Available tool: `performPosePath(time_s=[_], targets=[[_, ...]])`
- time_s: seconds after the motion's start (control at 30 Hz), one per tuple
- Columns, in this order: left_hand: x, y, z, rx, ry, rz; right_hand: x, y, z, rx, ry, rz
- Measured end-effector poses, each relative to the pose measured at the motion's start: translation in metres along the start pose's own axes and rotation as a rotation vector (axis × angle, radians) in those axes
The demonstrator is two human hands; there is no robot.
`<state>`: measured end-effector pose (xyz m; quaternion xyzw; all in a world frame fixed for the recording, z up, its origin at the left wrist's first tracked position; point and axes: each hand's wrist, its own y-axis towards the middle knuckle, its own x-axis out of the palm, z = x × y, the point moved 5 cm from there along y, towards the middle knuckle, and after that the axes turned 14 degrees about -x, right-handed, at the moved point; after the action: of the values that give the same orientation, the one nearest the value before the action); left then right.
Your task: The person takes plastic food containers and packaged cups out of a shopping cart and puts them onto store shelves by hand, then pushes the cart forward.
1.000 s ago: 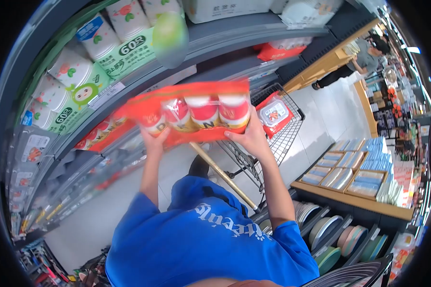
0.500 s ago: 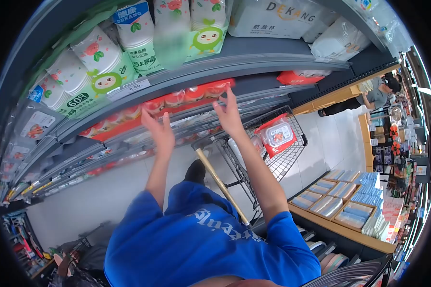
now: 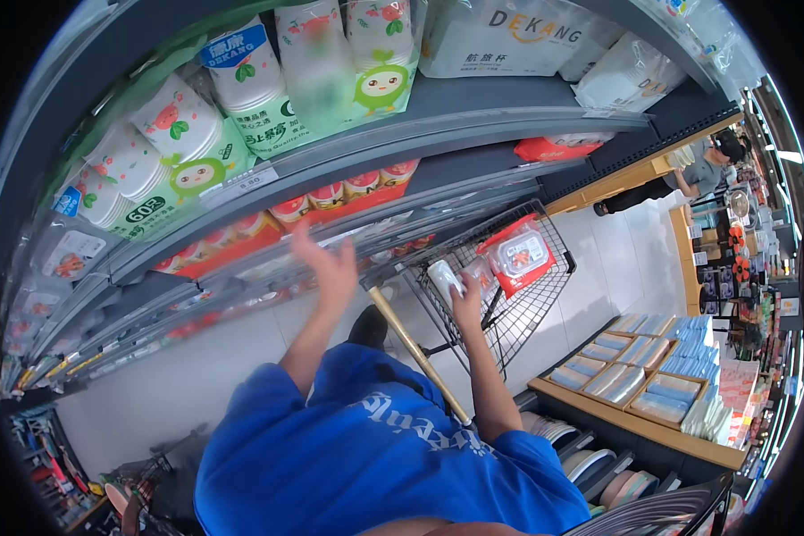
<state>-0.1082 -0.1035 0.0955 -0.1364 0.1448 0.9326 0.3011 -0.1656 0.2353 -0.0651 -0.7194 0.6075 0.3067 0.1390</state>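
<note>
My left hand (image 3: pixel 329 268) is smeared by motion in front of the lower shelf, its fingers apart and nothing seen in them. Behind it on that shelf stand red packs of paper cups (image 3: pixel 344 194); one pack lies to the left and one to the right of the fingers. My right hand (image 3: pixel 464 302) is down at the wire shopping cart (image 3: pixel 534 299), fingers closed on the edge of a white package (image 3: pixel 443 279) whose kind I cannot make out. Beside it in the cart lies a red pack with a clear plastic food box (image 3: pixel 519 253).
Green packs of paper cups (image 3: pixel 188 170) and white DEKANG packs (image 3: pixel 500 40) fill the upper shelf. The cart's handle (image 3: pixel 415 348) runs in front of my body. At right stands a display of boxed blue packages (image 3: pixel 634 357). Farther off, a person (image 3: pixel 701 174) stands in the aisle.
My right hand has left the red cup packs and moved down right to the white package in the cart. The left hand has shifted right and slightly down, off the shelf packs.
</note>
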Motion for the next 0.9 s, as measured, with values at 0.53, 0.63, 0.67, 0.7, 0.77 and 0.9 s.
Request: performPosePath(time_s=[0.53,0.63,0.67,0.7,0.77,0.9], targets=[[0.193,0.026,0.034,-0.259,-0.289,-0.485,-0.080,-0.242,0.021,0.272,-0.127,-0.010],[0.188,0.013,0.027,-0.332,-0.361,-0.503,-0.082,-0.256,0.017,0.324,-0.201,0.071],[0.185,0.006,0.025,-0.371,-0.398,-0.524,-0.082,-0.258,0.012,0.310,-0.252,0.093],[0.179,-0.006,0.020,-0.336,-0.290,-0.558,-0.081,-0.260,0.004,0.299,-0.303,0.118],[0.165,-0.047,0.004,-0.174,-0.149,-0.645,-0.082,-0.260,-0.013,0.296,-0.378,0.164],[0.146,-0.144,-0.055,0.011,-0.001,-0.953,-0.086,-0.249,-0.025,0.287,-0.371,0.168]])
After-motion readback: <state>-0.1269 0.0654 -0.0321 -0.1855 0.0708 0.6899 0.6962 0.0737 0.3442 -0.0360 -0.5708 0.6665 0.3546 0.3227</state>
